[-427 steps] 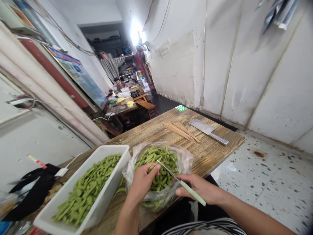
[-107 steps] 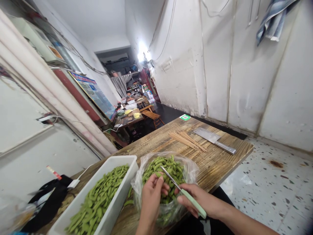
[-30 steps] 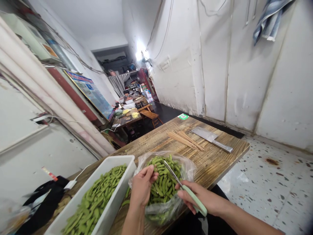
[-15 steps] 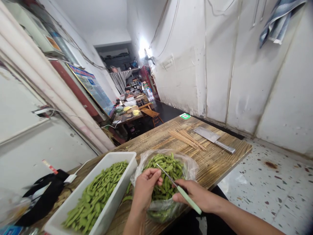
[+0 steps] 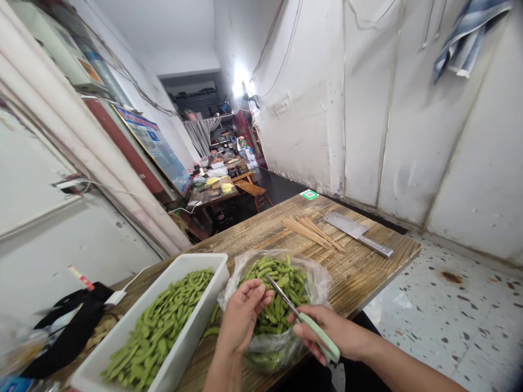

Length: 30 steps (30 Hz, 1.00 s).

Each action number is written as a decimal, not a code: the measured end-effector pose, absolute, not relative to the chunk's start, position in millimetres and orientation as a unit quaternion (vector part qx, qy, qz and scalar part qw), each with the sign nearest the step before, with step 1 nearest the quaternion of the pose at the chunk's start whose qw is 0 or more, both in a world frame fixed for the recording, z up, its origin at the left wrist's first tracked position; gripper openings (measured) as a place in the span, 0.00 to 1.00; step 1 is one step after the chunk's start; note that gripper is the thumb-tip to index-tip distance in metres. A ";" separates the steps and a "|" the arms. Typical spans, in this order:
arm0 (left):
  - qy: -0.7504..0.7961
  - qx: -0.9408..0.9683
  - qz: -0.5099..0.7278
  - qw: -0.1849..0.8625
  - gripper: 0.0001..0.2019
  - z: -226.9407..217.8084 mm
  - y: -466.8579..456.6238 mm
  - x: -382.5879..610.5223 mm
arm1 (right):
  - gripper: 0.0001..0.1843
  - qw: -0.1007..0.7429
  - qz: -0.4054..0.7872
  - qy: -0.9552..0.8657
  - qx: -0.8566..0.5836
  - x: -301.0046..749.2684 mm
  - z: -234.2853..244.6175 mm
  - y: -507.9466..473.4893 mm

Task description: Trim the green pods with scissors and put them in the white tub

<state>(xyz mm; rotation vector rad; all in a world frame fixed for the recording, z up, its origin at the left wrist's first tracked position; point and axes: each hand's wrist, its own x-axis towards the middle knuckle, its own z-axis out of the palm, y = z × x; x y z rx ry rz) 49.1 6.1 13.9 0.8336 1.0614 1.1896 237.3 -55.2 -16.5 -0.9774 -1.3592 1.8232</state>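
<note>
In the head view, the left hand [image 5: 245, 310] hovers over the near left side of a clear plastic bag [image 5: 321, 280] heaped with green pods [image 5: 278, 313], its fingers curled in and the thumb drawn close to them; I cannot fairly tell whether a pod is pinched there, since the fingertips hide it. The right hand [image 5: 322, 329] is wrapped around the pale green handle of a pair of scissors [image 5: 312, 324], whose blades slant over the pods toward the left fingers. The bag sits open at the near edge of a wooden table [image 5: 249, 242]. Left of it stands a long white tub [image 5: 200, 324], also filled with pods, and a few loose pods [image 5: 211, 331] lie between the two. Beyond the bag, thin wooden sticks [image 5: 312, 233] rest beside a cleaver [image 5: 347, 225], and a green-and-white card [image 5: 309, 194] lies near the far corner.
</note>
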 end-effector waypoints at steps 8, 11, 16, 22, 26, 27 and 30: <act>0.431 0.315 0.564 0.630 0.17 10.0 1.7 58.4 | 0.35 0.346 0.670 -0.549 -0.360 237.8 -7.6 -61.8; 0.445 0.298 0.563 0.629 0.17 14.3 -1.4 63.9 | 0.34 0.364 0.679 -0.532 -0.352 236.5 -7.4 -60.9; 0.452 0.304 0.559 0.626 0.17 16.2 -4.1 65.8 | 0.30 0.388 0.694 -0.509 -0.330 234.4 -10.2 -58.5; 0.463 0.297 0.567 0.614 0.16 11.0 -3.4 64.7 | 0.31 0.375 0.678 -0.530 -0.346 235.2 -11.8 -56.7; 0.469 0.296 0.562 0.614 0.15 11.3 -3.7 66.9 | 0.32 0.355 0.661 -0.561 -0.350 237.0 -12.6 -56.3; 0.470 0.296 0.560 0.614 0.15 11.8 -3.8 67.2 | 0.32 0.354 0.662 -0.562 -0.348 237.2 -12.8 -56.1; 0.472 0.292 0.562 0.614 0.15 13.5 -4.2 67.5 | 0.32 0.364 0.668 -0.548 -0.347 235.7 -13.4 -56.3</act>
